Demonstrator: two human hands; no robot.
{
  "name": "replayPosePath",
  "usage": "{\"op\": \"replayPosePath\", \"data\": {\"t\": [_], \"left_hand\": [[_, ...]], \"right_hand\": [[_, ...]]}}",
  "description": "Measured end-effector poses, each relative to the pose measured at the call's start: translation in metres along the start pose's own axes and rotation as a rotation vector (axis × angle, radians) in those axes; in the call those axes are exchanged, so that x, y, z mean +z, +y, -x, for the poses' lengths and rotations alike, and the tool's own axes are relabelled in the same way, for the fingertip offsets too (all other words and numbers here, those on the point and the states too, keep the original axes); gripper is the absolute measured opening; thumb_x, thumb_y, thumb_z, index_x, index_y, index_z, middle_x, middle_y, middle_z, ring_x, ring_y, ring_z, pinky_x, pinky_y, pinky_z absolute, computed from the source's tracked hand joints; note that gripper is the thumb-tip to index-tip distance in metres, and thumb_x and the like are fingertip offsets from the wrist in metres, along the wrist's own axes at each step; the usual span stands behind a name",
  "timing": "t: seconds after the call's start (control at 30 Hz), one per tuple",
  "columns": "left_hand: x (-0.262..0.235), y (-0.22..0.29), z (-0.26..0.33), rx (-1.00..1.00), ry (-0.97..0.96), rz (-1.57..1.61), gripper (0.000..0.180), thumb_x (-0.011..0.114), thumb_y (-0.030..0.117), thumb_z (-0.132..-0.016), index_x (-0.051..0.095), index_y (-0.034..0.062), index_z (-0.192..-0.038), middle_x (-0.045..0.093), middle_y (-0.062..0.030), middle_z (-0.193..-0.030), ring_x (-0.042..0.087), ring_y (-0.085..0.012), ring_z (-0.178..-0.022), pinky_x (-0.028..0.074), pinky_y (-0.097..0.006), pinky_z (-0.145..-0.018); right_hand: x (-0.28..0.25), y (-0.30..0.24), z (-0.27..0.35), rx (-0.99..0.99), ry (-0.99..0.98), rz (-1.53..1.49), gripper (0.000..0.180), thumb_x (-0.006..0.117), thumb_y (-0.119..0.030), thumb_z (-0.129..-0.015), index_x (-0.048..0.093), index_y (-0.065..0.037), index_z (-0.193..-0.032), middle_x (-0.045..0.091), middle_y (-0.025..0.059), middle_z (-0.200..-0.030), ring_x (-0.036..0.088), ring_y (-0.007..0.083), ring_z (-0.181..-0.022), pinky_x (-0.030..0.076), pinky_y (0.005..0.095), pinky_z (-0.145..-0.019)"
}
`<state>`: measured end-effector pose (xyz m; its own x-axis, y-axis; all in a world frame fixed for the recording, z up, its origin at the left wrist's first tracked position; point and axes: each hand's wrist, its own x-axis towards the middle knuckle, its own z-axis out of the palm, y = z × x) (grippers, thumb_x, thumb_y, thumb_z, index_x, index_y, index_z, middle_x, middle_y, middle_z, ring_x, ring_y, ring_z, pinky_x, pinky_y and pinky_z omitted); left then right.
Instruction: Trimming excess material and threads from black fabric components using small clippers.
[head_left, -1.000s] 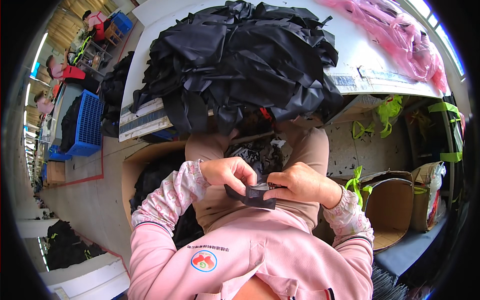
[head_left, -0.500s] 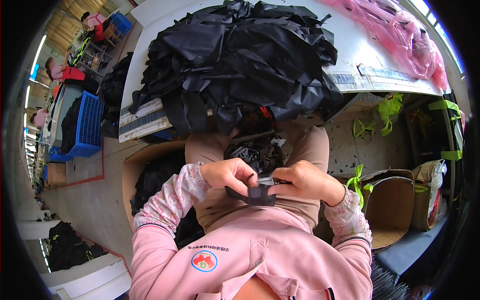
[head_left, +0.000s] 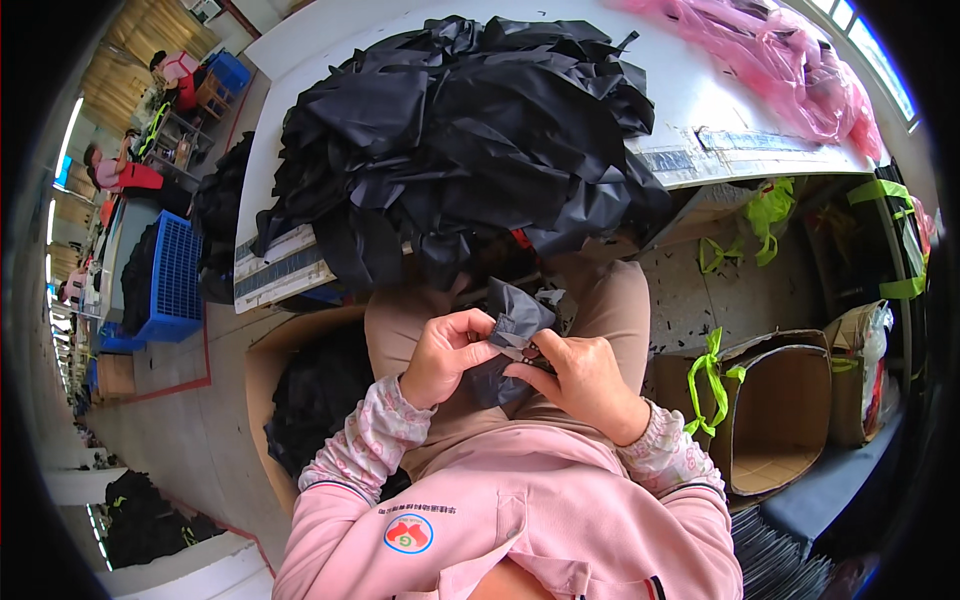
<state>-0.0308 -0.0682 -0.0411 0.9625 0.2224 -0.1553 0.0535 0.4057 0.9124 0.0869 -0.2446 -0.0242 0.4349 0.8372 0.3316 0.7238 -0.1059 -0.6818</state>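
Observation:
Over my lap, both hands grip a small piece of dark grey-black fabric. My left hand pinches its left side with thumb and fingers. My right hand holds its lower right edge, fingertips close to the left ones. The piece stands bunched up between the hands, its top pointing toward the table. A large heap of black fabric pieces lies on the white table just beyond my knees, some pieces hanging over the near edge.
A cardboard box holding black fabric stands at my left. An open empty cardboard box with green straps is at my right. Pink plastic bags lie on the table's far right. Blue crates and other people are far left.
The fabric piece was held flat and low between my hands; now it is bunched and raised, and my hands have drawn closer together.

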Motion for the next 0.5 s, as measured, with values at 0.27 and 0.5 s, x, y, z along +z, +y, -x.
{"op": "replayPosePath", "data": {"t": [0.27,0.5], "left_hand": [[0.0001,0.0008,0.0013,0.024,-0.018,-0.078,0.014,0.063,-0.005,-0.082,0.064,-0.0015,-0.096,0.061,-0.0035,-0.095,0.058,-0.0119,-0.090,0.045,-0.026,-0.086],[0.0030,0.0011,0.0034,0.019,-0.012,-0.077,0.013,0.063,-0.006,-0.082,0.064,-0.0017,-0.095,0.061,-0.0037,-0.097,0.058,-0.0122,-0.091,0.045,-0.026,-0.086]], "right_hand": [[-0.0070,0.0058,-0.0002,0.148,-0.120,-0.238,0.037,0.074,-0.034,-0.081,0.058,-0.001,-0.082,0.058,0.0136,-0.060,0.060,0.0327,-0.054,0.047,0.0376,-0.049],[0.0002,0.0037,0.0001,0.105,-0.079,-0.174,0.035,0.076,-0.029,-0.079,0.060,0.000,-0.089,0.059,0.0140,-0.063,0.060,0.0306,-0.053,0.046,0.0356,-0.050]]}}
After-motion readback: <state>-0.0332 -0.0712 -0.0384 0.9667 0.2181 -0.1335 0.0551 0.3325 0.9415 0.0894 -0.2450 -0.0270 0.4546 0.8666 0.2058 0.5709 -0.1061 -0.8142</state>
